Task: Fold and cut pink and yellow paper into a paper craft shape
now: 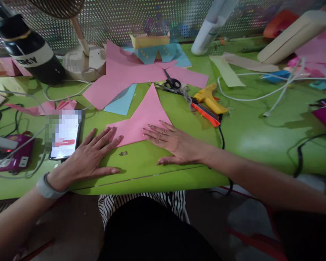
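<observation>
A pink sheet of paper [149, 112] with pointed corners lies flat on the green table [260, 134], its tip pointing away from me. My left hand [93, 156] rests palm down, fingers stretched, with fingertips on the sheet's left end. Across its lower right part lies my right hand [174, 143], also flat with the fingers extended and the thumb out on the table. Neither hand grips anything. Between the hands, just below the paper's edge, sits a small dark metallic bit [123, 153]. Scissors [172, 84] with black handles lie past the sheet's tip.
A yellow glue gun [210, 99] and a red-orange cutter [206, 114] lie right of the sheet. Larger pink paper [130, 72] and blue paper [121, 103] spread behind. A phone [66, 134] is at left, near a black bottle [29, 50]. A white cable [244, 98] loops at right.
</observation>
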A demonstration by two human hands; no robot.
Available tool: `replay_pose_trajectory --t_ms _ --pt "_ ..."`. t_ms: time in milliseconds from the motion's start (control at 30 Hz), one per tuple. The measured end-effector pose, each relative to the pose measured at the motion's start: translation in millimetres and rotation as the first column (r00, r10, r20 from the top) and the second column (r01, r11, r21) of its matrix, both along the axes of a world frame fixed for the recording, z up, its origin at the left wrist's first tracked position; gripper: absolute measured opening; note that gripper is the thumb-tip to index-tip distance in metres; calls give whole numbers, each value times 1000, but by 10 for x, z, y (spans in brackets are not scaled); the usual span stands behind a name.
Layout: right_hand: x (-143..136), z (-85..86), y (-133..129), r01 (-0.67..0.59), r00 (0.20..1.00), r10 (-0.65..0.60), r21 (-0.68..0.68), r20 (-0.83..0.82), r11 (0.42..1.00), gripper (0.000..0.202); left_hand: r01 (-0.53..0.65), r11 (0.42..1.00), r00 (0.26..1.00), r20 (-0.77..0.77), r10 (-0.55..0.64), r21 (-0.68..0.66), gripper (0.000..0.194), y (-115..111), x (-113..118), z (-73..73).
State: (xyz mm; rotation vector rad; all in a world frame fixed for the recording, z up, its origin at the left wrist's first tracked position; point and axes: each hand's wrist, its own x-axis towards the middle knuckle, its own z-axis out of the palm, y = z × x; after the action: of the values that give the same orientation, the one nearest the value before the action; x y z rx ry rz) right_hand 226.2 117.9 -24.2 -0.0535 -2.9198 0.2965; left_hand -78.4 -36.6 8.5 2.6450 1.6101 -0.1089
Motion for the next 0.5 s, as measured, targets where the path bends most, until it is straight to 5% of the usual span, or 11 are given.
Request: replay_pose_trajectory --t_ms 500 --pt "-22 10 40 19 999 -14 -97 49 995 86 -4 999 999 -35 6 45 97 43 38 79"
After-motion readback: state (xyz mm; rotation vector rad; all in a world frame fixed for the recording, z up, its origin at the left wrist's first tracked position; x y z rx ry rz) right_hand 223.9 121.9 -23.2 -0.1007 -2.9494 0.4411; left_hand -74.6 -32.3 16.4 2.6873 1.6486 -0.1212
